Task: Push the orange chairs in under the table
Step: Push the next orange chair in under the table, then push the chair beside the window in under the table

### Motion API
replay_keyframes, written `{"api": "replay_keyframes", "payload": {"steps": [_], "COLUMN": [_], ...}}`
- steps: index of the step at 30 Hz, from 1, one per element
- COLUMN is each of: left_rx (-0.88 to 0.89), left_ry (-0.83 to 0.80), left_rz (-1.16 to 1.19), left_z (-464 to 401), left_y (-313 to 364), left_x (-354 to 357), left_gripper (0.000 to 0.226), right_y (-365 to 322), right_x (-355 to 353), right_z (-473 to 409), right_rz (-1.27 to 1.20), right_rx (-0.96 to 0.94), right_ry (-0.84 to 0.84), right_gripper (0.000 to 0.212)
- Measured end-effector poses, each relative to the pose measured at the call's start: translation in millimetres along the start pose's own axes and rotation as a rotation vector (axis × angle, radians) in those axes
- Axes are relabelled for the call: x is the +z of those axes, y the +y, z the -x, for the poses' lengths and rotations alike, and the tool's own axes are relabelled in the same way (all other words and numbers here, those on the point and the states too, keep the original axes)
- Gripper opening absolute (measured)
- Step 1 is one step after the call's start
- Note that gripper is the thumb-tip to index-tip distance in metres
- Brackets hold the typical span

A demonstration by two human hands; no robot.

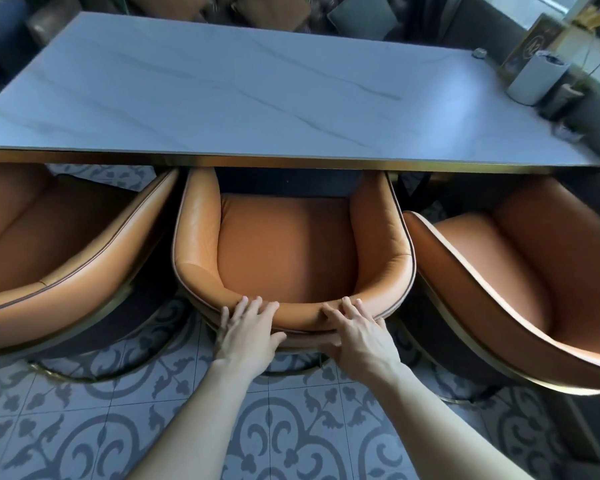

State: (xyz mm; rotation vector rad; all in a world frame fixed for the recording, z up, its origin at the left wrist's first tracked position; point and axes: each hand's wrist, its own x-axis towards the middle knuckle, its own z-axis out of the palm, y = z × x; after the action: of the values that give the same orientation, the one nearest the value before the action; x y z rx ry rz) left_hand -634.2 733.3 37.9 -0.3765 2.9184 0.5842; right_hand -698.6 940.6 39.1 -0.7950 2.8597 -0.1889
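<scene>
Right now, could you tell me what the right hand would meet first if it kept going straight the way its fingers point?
The right hand already rests on the curved orange leather backrest of the middle chair, so that backrest comes first; beyond it lies the seat, then probably the white marble table's brass edge.

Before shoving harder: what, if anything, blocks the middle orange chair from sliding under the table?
Nothing visible. Both hands, left hand and right hand, rest on the middle chair backrest; the space under the table looks dark and open.

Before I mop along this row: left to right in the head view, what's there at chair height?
Left chair → middle chair, with the left hand then right hand on its backrest → right chair.
</scene>
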Motion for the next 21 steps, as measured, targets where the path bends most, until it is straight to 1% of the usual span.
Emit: {"api": "replay_keyframes", "payload": {"steps": [1,4,7,10,13,16,21], "left_rx": [0.042,0.034,0.002,-0.027,-0.056,-0.038,-0.018], "left_ry": [0.007,-0.028,-0.112,-0.158,-0.176,-0.170,-0.143], "left_rz": [-0.026,-0.053,-0.074,-0.077,-0.071,-0.070,-0.101], "left_z": [5,15,25,36,37,44,59], "left_y": [26,20,7,4,5,52,136], "left_x": [-13,-7,1,4,4,-5,-9], "left_gripper": [0.059,0.057,0.057,0.061,0.065,0.072,0.086], "right_y": [14,17,12,13,16,51,118], "right_x": [-27,-26,-22,-20,-29,-62,-108], "right_z": [16,20,26,34,40,67,106], "right_rz": [-0.022,-0.029,-0.014,0.012,0.029,0.035,0.044], "right_rx": [0.042,0.054,0.093,0.092,0.120,0.160,0.187], "right_ry": [0.000,-0.090,-0.192,-0.215,-0.282,-0.245,-0.220], "right_gripper": [0.071,0.073,0.080,0.081,0.087,0.094,0.098]}}
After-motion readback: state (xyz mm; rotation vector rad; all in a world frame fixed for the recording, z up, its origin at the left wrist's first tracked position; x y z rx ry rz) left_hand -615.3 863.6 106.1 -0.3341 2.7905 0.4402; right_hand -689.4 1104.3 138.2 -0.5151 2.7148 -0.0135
